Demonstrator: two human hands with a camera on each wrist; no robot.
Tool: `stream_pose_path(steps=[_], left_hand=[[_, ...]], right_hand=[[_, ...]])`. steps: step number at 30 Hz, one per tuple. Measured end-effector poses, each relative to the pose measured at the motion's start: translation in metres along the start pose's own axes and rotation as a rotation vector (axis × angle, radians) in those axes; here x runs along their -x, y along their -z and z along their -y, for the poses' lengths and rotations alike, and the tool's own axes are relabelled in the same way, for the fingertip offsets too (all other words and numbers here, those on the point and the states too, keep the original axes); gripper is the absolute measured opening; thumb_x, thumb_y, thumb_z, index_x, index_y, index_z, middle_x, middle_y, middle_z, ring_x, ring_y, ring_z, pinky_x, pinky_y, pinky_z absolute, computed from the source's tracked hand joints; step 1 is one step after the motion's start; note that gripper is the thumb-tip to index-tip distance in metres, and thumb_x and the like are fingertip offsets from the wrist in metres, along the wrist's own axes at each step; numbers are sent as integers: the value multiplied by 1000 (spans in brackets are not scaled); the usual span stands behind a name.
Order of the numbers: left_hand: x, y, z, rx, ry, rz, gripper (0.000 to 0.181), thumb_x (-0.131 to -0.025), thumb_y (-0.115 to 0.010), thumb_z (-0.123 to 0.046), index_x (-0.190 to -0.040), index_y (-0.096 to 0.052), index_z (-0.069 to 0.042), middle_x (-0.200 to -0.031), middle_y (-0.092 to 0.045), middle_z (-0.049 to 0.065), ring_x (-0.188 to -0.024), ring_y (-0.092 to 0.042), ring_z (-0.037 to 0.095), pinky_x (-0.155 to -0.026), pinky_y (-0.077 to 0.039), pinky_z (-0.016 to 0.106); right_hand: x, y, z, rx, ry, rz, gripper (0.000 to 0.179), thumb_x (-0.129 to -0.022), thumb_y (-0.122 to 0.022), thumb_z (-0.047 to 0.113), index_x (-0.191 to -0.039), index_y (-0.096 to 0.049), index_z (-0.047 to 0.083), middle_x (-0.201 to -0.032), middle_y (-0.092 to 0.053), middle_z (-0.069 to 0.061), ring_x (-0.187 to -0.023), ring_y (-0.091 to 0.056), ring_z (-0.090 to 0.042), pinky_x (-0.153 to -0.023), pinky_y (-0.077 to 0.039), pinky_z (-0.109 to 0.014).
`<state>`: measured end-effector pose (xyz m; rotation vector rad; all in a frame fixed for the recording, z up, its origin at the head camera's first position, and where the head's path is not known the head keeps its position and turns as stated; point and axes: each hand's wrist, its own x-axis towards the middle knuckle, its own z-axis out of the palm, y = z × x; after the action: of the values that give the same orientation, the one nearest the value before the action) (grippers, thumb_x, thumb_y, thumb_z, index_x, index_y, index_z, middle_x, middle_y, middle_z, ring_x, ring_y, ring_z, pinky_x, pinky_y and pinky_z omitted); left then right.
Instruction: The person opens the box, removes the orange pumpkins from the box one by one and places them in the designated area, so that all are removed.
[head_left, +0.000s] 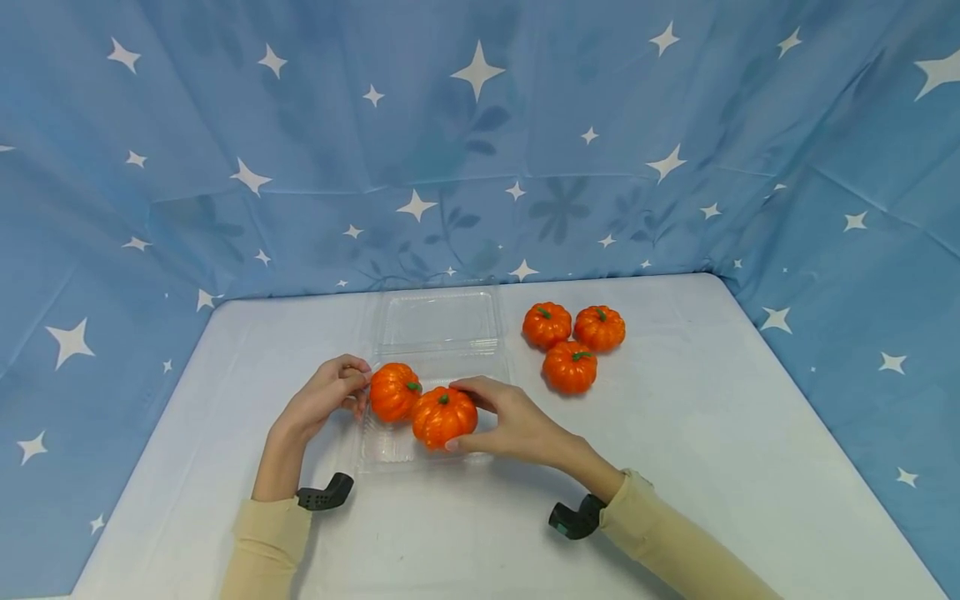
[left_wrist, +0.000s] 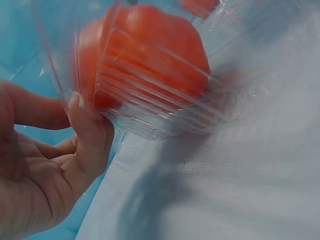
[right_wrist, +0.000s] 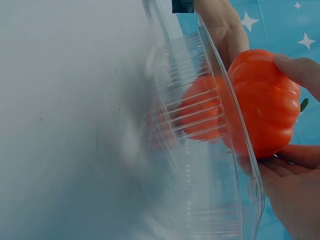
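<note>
A clear plastic clamshell box lies on the table with its lid folded back. One small orange pumpkin sits in the left part of its base. My left hand pinches the box's left rim between thumb and finger, as the left wrist view shows beside the pumpkin. My right hand grips a second pumpkin, thumb on one side and fingers on the other. In the right wrist view this held pumpkin is at the box's rim, partly above it.
Three more orange pumpkins, one at the front and two behind it, stand together right of the lid. A white cloth covers the table. Blue star-patterned curtain hangs behind and at both sides.
</note>
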<state>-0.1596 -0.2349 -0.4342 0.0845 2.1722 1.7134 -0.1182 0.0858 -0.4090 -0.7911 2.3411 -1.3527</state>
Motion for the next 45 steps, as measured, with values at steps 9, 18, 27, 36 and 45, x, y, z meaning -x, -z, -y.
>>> stream_pose_path(steps=[9,18,27,36,45], left_hand=[[0,1,-1,-4,6,-5,27,-104,-46,-4,-124,-41,13,-80,-58,8,-64,-57,16,-60,-57,32],[0,0,-1,-9,7,-14,25,-104,-46,-3,-122,-42,13,-84,-59,9,-69,-57,16,-61,-57,32],[0,-1,-2,-12,11,-22,25,-103,-47,-3,-122,-42,13,-84,-59,9,-70,-58,16,-62,-57,31],[0,0,-4,-20,14,-25,26,-104,-47,-4,-124,-42,13,-86,-57,11,-72,-56,19,-64,-56,32],[0,0,-4,-12,24,-28,26,-104,-47,-3,-124,-42,12,-84,-57,9,-71,-56,17,-64,-55,30]], right_hand=[[7,7,-4,24,43,-50,74,-84,-86,35,-145,-54,9,-146,-58,-3,-136,-57,-22,-111,-48,-39],[19,17,-5,32,47,-101,74,-83,-87,32,-146,-53,10,-148,-57,-4,-138,-55,-24,-111,-48,-41],[34,31,-9,59,102,-172,73,-83,-88,29,-145,-55,9,-146,-58,-6,-136,-57,-27,-109,-49,-42],[48,47,-12,94,93,-230,77,-82,-89,25,-148,-53,9,-147,-57,-6,-137,-56,-28,-107,-50,-43],[64,60,-15,168,75,-287,77,-81,-90,27,-147,-53,12,-145,-60,-5,-128,-62,-25,-101,-54,-45]])
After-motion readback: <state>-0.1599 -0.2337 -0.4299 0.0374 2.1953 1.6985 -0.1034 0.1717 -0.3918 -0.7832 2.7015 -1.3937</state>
